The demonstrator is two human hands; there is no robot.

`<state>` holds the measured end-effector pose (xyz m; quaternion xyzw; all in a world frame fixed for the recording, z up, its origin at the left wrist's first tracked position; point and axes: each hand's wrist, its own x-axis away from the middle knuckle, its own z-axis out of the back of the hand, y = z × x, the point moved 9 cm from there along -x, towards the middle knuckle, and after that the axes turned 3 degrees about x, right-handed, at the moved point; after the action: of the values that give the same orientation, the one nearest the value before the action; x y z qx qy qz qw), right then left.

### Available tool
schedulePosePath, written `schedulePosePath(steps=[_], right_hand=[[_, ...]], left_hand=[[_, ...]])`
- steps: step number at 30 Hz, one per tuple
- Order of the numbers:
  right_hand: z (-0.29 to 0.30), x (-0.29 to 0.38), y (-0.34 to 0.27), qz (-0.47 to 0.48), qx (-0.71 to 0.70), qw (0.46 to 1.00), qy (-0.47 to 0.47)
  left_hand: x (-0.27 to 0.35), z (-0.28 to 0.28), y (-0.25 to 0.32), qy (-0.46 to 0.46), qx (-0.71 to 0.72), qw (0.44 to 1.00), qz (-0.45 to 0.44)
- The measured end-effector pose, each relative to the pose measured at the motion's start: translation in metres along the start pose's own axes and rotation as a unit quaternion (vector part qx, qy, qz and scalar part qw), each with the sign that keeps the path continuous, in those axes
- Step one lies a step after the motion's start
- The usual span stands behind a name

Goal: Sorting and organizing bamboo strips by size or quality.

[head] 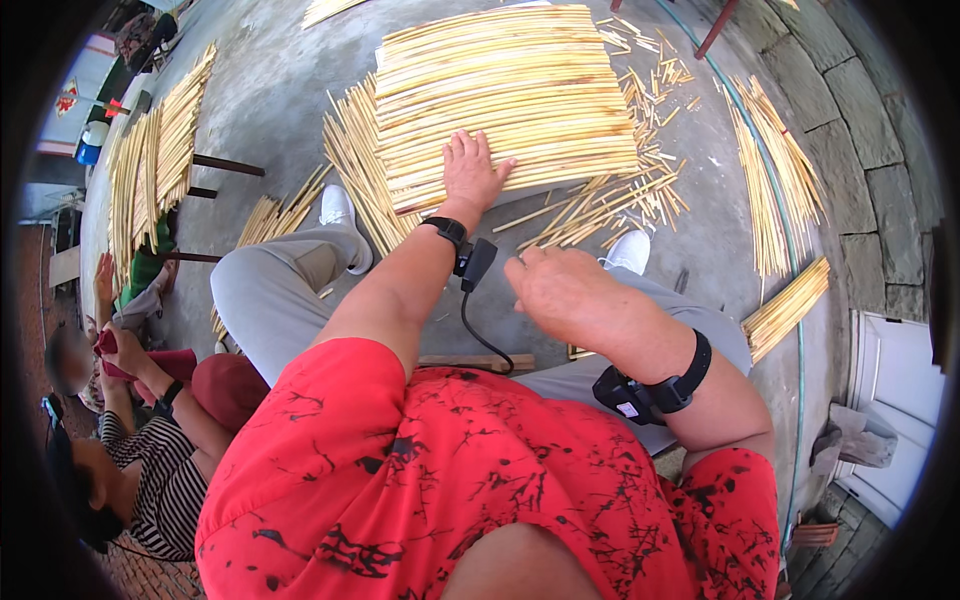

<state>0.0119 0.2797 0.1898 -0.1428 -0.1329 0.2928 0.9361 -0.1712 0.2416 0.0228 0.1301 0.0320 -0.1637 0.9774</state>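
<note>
Slender peeled wooden or reed sticks (510,90) lie side by side in a broad flat layer on a low support before me. My left hand (471,169) rests flat on the near part of this layer, palm down, with its thumb spread. Over my right thigh hovers my right hand (566,289), bent at the wrist with its fingers curled. Its palm and fingertips are turned away, so whether it holds anything is hidden. Loose sticks (592,214) and short cut-off pieces (652,97) lie on the floor along the right side of the layer.
More sticks (367,150) lean at the layer's left. Bundles (787,315) and long sticks (772,172) lie right, crossed by a green hose (796,375). A stick-covered rack (157,142) stands left. A co-worker in a striped shirt (161,465) sits close on my left, near another person.
</note>
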Motion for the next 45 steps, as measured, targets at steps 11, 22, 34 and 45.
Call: schedulePosePath(steps=[11, 22, 34, 45], right_hand=[[0.0, 0.0, 0.001, -0.003, 0.014, 1.0, -0.006], [-0.002, -0.001, -0.002, 0.002, 0.008, 1.0, 0.0], [-0.006, 0.001, 0.012, -0.017, 0.001, 1.0, -0.023], [-0.012, -0.015, 0.007, 0.001, -0.003, 0.998, -0.055]], left_hand=[[0.005, -0.004, 0.002, 0.017, -0.007, 1.0, -0.02], [-0.002, -0.002, -0.006, -0.005, -0.038, 0.999, 0.0], [0.002, 0.072, -0.136, 0.225, 0.191, 0.937, 0.184], [0.039, -0.026, -0.218, 0.028, 0.649, 0.622, 0.438]])
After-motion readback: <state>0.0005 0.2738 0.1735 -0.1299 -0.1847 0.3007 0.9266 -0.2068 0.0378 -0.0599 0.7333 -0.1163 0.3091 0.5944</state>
